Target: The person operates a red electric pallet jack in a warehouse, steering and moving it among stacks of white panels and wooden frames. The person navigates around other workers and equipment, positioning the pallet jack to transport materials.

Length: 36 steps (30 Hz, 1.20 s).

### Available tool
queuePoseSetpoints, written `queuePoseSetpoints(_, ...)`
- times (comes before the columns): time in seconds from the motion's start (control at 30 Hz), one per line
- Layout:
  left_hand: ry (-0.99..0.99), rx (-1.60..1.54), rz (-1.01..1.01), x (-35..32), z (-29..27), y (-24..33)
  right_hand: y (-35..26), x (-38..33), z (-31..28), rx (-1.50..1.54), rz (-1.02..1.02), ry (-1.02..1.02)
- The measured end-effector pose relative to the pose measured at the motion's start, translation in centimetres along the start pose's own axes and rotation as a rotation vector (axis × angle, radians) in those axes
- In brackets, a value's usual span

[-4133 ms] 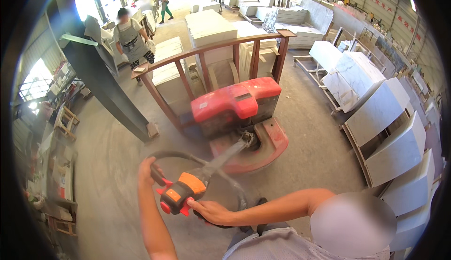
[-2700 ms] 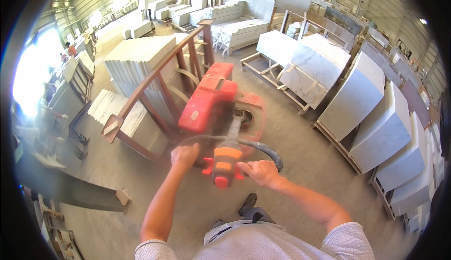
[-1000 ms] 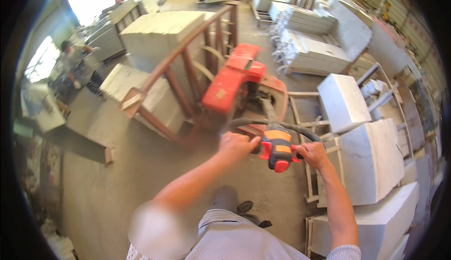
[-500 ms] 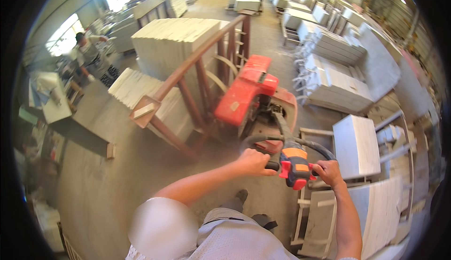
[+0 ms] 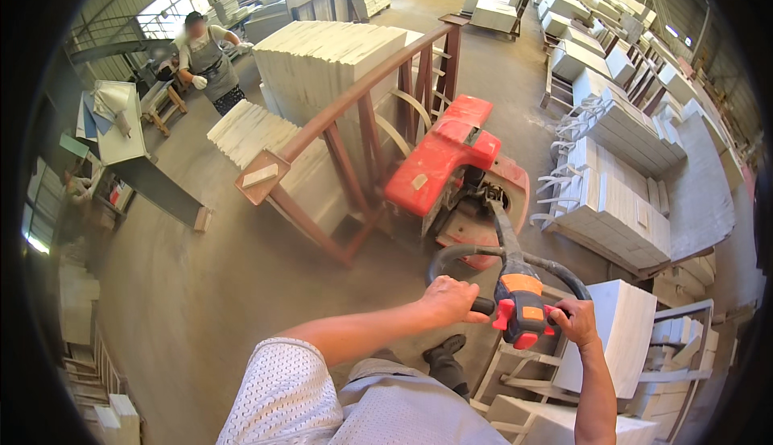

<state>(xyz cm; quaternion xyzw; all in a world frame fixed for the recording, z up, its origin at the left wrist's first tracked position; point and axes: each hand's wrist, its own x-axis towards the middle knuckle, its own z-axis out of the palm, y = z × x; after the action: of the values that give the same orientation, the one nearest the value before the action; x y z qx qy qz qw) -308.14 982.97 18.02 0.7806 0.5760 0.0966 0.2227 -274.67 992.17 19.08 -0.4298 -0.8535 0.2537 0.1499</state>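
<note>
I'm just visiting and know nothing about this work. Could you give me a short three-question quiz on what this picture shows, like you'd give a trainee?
1. True or false: both hands grip the looped handle of the red pallet truck.
2. What does the truck carry? A) a rust-brown metal frame stacked with pale stone slabs B) blue plastic barrels C) rolled carpet
3. Where does the other person stand, and what do they wear?

Key
1. True: the left hand and right hand each hold the handle, either side of its orange control head.
2. A: the frame holds the slabs.
3. At the upper left, the person in an apron and white gloves stands beside a workbench.
</note>
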Motion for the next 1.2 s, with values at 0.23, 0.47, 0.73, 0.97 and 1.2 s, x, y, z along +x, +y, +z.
queuePoseSetpoints(0.23,0.025,-0.010,-0.138,10.3,-1.1,3.4,9.3,8.2,-6.8,0.026,-0.146,-0.059)
queuePoseSetpoints(0.47,-0.082,-0.013,-0.220,18.8,-0.1,6.8,18.2,13.8,-11.3,0.000,-0.282,-0.102)
queuePoseSetpoints(0.73,-0.373,-0.191,-0.082,29.6,-3.1,5.3,24.4,21.2,-15.4,0.056,-0.231,-0.161)
queuePoseSetpoints(0.97,-0.260,-0.283,-0.255,36.7,-4.3,5.2,28.9,27.3,-18.2,0.002,-0.336,-0.018)
queuePoseSetpoints(1.2,-0.207,-0.394,-0.351,50.3,-2.4,7.3,38.7,39.2,-21.8,0.072,-0.267,0.095)
